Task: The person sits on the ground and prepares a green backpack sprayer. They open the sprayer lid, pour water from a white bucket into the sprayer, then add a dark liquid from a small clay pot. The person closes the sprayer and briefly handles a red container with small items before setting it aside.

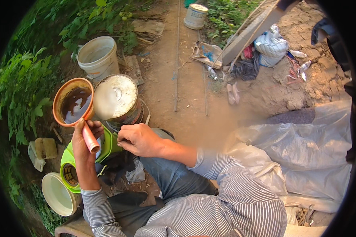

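Note:
My left hand grips the pinkish handle of an orange-brown plastic dipper, whose bowl holds dark brown liquid. Below it, a lime-green plastic tank, which looks like a knapsack sprayer, stands by my legs. Its round mouth with a strainer faces up. My right hand is curled above my bent knee, beside the tank; nothing shows in its fingers. Just beyond the dipper is a lidded bucket, its pale lid crusted and partly hidden by a blurred patch.
An open white bucket stands behind the lidded one. Near left are a pale bucket and two small plastic containers. Leafy plants line the left side. Plastic sheeting covers the right. Another lidded bucket stands far ahead.

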{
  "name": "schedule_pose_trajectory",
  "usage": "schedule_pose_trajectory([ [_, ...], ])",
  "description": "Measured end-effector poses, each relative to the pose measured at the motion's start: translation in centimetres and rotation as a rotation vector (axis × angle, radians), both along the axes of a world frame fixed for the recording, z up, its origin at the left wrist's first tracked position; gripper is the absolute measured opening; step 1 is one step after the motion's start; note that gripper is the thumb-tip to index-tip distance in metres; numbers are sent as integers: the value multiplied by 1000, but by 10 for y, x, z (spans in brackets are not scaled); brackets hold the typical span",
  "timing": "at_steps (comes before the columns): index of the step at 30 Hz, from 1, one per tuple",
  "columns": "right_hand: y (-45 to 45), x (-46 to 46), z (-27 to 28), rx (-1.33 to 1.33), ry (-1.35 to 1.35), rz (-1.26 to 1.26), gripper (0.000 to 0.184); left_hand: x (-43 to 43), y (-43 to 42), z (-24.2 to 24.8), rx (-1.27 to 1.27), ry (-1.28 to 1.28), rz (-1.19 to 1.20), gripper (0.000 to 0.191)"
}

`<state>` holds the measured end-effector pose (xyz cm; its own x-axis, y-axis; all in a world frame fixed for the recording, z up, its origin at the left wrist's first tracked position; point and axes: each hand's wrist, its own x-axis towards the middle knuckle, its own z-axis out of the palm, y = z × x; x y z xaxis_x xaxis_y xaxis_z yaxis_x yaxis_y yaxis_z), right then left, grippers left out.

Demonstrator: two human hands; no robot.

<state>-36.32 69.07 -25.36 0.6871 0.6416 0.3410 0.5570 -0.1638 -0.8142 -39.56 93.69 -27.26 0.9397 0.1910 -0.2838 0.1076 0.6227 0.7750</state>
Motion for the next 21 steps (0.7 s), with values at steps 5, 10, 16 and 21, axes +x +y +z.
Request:
schedule_pose_trajectory([
  [5,-8,3,-6,113,-74,-180,17,45,-32,-29,-52,15,-87,36],
  [10,-9,7,-4,226,-161,-233,26,93,-52,-78,-133,75,-183,37],
  [16,-15,12,-7,175,-203,-231,31,125,-74,-129,-112,115,-176,40],
  [21,-14,14,-8,193,-224,-242,28,132,-75,-150,-62,162,-191,41],
])
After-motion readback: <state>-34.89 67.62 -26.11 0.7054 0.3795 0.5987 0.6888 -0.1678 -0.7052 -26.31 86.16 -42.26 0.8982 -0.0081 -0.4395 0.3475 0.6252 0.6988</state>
